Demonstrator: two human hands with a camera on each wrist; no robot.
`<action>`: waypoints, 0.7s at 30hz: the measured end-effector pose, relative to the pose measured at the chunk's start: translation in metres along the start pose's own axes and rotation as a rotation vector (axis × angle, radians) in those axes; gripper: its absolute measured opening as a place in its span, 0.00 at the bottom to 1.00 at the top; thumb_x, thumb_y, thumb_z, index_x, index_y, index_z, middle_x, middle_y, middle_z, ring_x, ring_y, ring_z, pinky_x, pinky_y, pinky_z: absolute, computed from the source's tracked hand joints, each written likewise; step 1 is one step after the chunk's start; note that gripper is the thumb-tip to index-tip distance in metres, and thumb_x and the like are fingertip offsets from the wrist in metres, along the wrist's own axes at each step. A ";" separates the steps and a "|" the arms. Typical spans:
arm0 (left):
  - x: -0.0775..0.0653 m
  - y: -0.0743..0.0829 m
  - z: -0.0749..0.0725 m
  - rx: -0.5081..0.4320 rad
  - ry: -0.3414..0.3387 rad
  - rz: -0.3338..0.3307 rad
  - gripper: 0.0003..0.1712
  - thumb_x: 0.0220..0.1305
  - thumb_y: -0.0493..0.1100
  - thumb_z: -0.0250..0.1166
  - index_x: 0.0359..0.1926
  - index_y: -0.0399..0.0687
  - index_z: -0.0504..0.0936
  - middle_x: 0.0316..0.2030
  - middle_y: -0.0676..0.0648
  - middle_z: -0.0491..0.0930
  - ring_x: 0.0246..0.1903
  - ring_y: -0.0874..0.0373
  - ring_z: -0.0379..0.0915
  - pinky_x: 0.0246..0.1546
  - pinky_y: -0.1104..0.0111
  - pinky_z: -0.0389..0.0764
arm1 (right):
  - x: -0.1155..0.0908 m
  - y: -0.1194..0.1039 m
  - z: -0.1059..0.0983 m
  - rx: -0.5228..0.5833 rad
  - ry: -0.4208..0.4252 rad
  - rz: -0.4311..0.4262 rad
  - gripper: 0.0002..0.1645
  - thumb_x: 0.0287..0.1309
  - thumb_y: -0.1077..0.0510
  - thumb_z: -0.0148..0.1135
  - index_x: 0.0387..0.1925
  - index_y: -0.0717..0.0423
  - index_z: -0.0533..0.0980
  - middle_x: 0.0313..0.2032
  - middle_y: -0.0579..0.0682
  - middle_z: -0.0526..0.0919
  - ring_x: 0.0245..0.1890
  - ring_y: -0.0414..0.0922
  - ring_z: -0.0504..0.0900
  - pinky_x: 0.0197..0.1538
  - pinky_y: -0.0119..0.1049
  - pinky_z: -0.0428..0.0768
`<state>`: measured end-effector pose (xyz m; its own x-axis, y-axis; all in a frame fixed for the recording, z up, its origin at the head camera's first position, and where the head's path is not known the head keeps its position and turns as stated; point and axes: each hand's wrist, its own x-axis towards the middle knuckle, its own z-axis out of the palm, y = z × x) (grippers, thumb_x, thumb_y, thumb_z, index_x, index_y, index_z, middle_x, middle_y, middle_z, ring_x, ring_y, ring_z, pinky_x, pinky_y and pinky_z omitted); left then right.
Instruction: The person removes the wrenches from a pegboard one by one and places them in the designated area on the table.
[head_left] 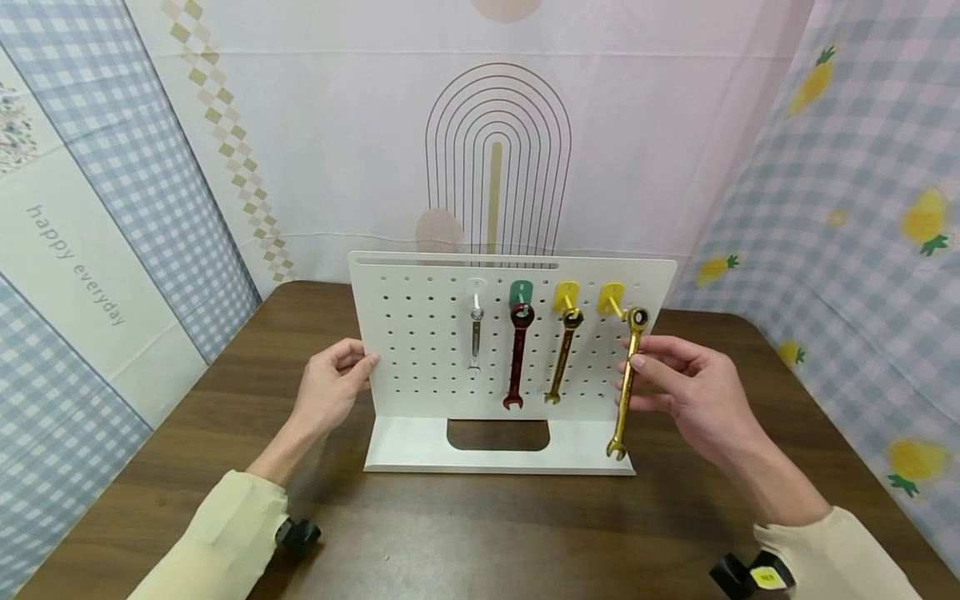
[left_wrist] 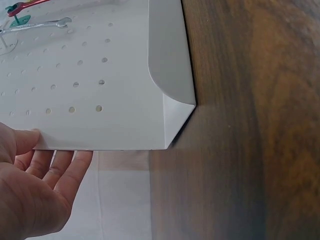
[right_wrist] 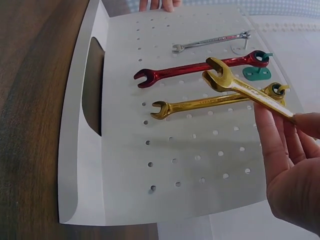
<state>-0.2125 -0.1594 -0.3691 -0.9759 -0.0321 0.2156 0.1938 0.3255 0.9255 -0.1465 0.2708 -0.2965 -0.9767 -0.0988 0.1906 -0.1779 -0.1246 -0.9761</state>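
A white pegboard (head_left: 442, 406) stands upright on its base. My left hand (head_left: 336, 387) pinches its left edge, thumb in front and fingers behind. Between thumb and fingers, my right hand (head_left: 701, 392) holds a large gold wrench (head_left: 627, 387) before the board's right side, ring end up. That ring end is beside the tip of the rightmost yellow hook (head_left: 611, 298); whether they touch, I cannot tell. From other hooks hang a small silver wrench (head_left: 476, 340), a red wrench (head_left: 517, 358) and another gold wrench (head_left: 562, 358), open ends down.
The pegboard stands on a brown wooden table (head_left: 465, 533), with a cutout in its base. Behind it hangs a white cloth (head_left: 337, 150) with printed arches. Checked cloths (head_left: 847, 275) flank the table on both sides.
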 end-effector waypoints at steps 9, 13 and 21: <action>0.000 -0.001 0.001 -0.001 0.004 -0.007 0.10 0.76 0.38 0.66 0.46 0.32 0.82 0.39 0.42 0.88 0.34 0.68 0.82 0.39 0.72 0.90 | -0.004 0.005 -0.011 -0.010 0.019 -0.001 0.14 0.72 0.71 0.62 0.48 0.54 0.87 0.39 0.47 0.92 0.38 0.43 0.92 0.35 0.41 0.92; 0.000 -0.003 0.000 0.004 0.011 -0.004 0.09 0.76 0.37 0.65 0.46 0.31 0.82 0.37 0.44 0.87 0.32 0.67 0.81 0.37 0.75 0.88 | -0.006 0.007 -0.016 -0.041 0.028 0.018 0.12 0.72 0.69 0.63 0.48 0.54 0.87 0.39 0.48 0.92 0.37 0.43 0.92 0.36 0.42 0.93; 0.001 -0.003 0.001 0.003 0.004 -0.005 0.10 0.76 0.37 0.65 0.47 0.31 0.82 0.37 0.43 0.87 0.33 0.68 0.81 0.37 0.76 0.88 | -0.006 0.012 -0.024 -0.048 0.026 0.028 0.12 0.71 0.69 0.64 0.46 0.52 0.87 0.38 0.47 0.92 0.37 0.43 0.92 0.38 0.42 0.93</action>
<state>-0.2146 -0.1596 -0.3721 -0.9765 -0.0373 0.2124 0.1888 0.3282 0.9256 -0.1458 0.2938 -0.3116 -0.9841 -0.0762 0.1606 -0.1550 -0.0748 -0.9851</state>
